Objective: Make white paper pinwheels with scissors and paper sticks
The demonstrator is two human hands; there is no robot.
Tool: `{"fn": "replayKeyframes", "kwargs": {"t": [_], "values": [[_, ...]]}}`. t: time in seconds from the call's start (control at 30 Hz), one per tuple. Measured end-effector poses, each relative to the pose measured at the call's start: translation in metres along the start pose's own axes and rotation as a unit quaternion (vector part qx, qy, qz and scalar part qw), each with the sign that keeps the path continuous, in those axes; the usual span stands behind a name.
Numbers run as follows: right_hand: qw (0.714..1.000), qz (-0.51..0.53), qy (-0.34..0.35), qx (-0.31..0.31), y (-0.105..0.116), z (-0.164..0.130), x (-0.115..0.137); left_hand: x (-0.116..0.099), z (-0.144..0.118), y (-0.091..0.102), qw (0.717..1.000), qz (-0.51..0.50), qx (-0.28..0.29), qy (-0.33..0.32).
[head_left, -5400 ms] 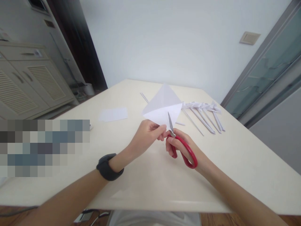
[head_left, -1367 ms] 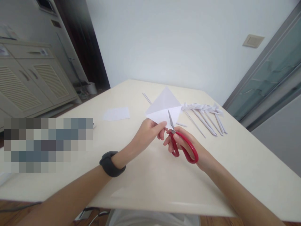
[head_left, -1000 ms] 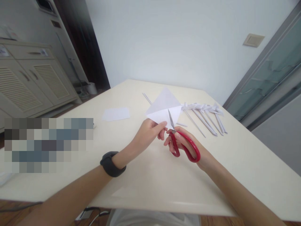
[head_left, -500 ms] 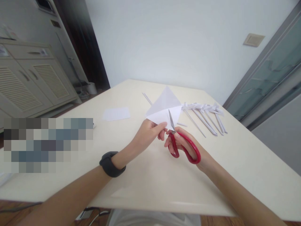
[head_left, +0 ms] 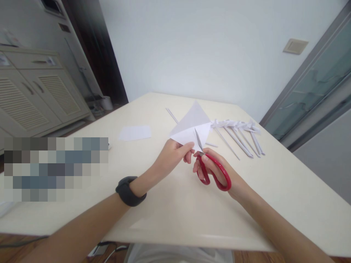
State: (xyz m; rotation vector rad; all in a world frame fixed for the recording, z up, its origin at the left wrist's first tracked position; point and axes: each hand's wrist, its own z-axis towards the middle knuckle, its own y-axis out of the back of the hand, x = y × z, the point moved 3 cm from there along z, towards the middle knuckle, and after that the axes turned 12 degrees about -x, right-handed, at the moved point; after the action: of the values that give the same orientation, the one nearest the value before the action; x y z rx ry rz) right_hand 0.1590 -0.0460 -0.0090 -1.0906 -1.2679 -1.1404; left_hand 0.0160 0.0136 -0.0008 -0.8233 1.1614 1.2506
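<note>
My left hand (head_left: 171, 155) pinches the near corner of a white folded paper (head_left: 189, 126), held up above the cream table (head_left: 178, 208). A black band sits on that wrist. My right hand (head_left: 216, 173) grips red-handled scissors (head_left: 212, 171). Their blades point up and into the paper's lower edge, just right of my left fingers. The blades look nearly closed on the paper.
A row of several rolled white paper sticks (head_left: 238, 135) lies at the far right of the table. A flat white sheet (head_left: 135, 132) lies at the far left, a thin strip (head_left: 171, 114) behind the folded paper. Cabinets (head_left: 33, 95) stand to the left, a glass door (head_left: 309, 95) to the right.
The scissor handles have drawn closer together and the blades have pushed a little further into the paper. The paper and both hands stay in nearly the same place.
</note>
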Motion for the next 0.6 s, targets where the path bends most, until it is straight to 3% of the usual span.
{"fn": "replayKeyframes", "kwargs": {"t": [0.6], "values": [[1.000,-0.013,0.010,0.003,-0.0002,0.0014,-0.0027,0.0021,-0.0014,-0.0002,1.000,0.016,0.003,0.010]]}}
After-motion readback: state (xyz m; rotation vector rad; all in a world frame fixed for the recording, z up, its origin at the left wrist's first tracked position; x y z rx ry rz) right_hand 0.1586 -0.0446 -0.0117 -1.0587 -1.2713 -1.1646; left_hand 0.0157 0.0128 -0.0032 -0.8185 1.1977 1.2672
